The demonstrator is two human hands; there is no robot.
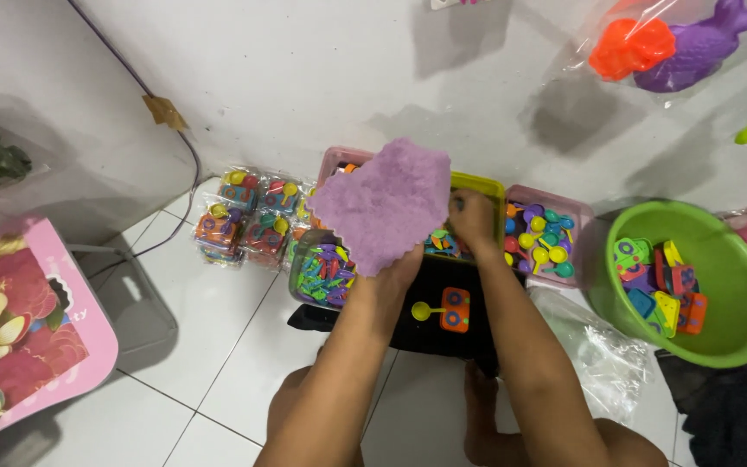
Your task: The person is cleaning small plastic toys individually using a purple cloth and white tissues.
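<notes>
My left hand [401,268] holds up a flat purple foam mat tile [382,206] with wavy edges, lifted over the bins by the wall. My right hand [473,218] reaches into the yellow-green bin [482,184] behind the tile, fingers curled down among small coloured pieces; what they grip is hidden. Below the hands lies a black tray [430,333] with an orange square piece [455,309] and a yellow spoon-shaped piece [423,311] on it.
A pink bin [577,227] of coloured spoons, a clear tub [326,275] of small pieces, a green basin [719,342] of foam tiles, bagged toy sets [248,223], a clear plastic bag [598,355], a pink table [23,337], and toys hanging on the wall [667,43].
</notes>
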